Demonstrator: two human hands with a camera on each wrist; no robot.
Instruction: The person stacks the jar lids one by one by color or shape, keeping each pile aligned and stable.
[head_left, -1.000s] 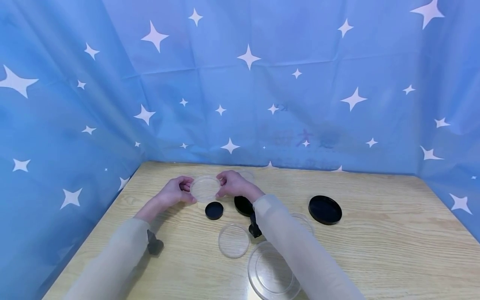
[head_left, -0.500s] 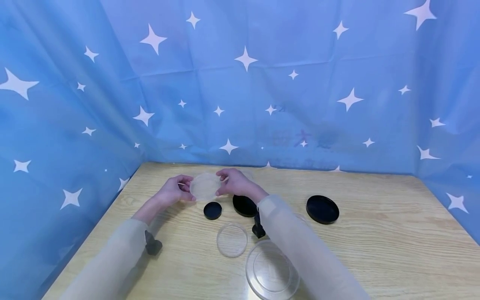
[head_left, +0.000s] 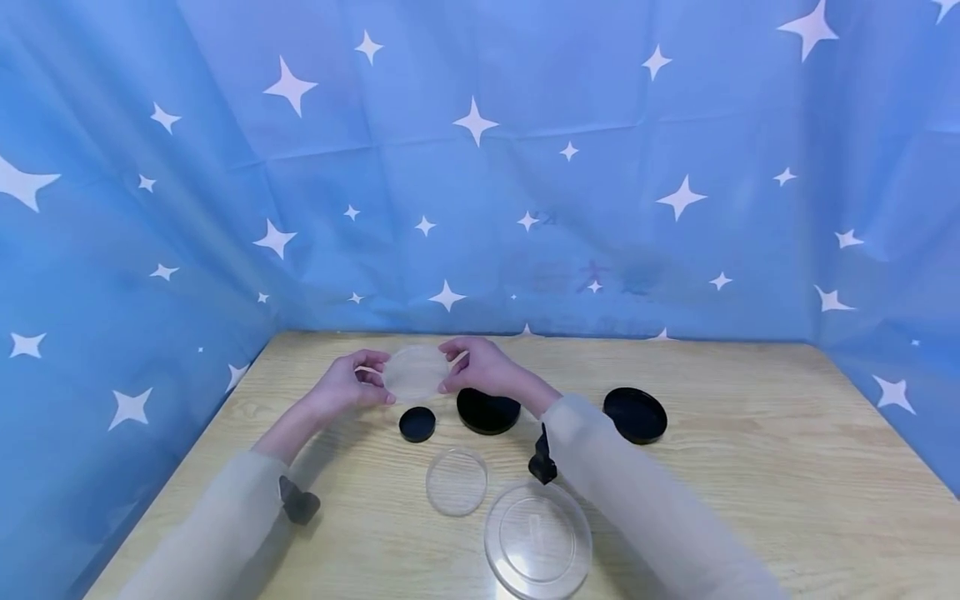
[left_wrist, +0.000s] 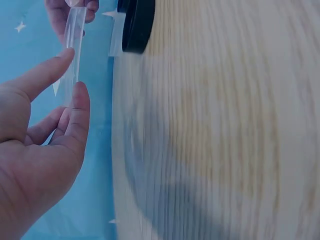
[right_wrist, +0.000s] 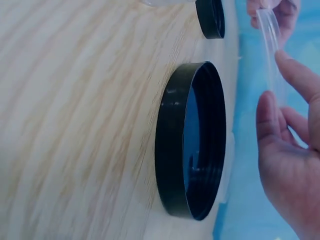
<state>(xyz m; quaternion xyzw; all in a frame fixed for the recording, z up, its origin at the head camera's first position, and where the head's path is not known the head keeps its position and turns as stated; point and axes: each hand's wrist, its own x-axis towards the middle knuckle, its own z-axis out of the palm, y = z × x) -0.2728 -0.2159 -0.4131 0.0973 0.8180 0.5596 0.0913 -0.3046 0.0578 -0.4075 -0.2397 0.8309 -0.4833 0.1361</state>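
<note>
A clear round plastic lid (head_left: 415, 373) is held up off the table between both hands, near the back. My left hand (head_left: 351, 383) grips its left edge between thumb and fingers. On the opposite edge my right hand (head_left: 482, 367) pinches it the same way. Seen edge-on in the left wrist view, the clear lid (left_wrist: 75, 45) has a shallow rim. Just below it on the table lie a small black lid (head_left: 417, 424) and a larger black lid (head_left: 487, 412). The right wrist view shows this larger black lid (right_wrist: 170, 150) with its hollow side exposed.
Nearer the front lie a clear round lid (head_left: 457, 482) and a bigger clear lid (head_left: 538, 542) with an inner ring. Another black lid (head_left: 636, 415) sits to the right, beside my right sleeve. A blue star-patterned curtain (head_left: 480, 192) stands behind the wooden table.
The right forearm has swung a little to the right, uncovering more of the black lid and the big clear lid. Both hands keep hold of the clear lid, and the head view has turned slightly.
</note>
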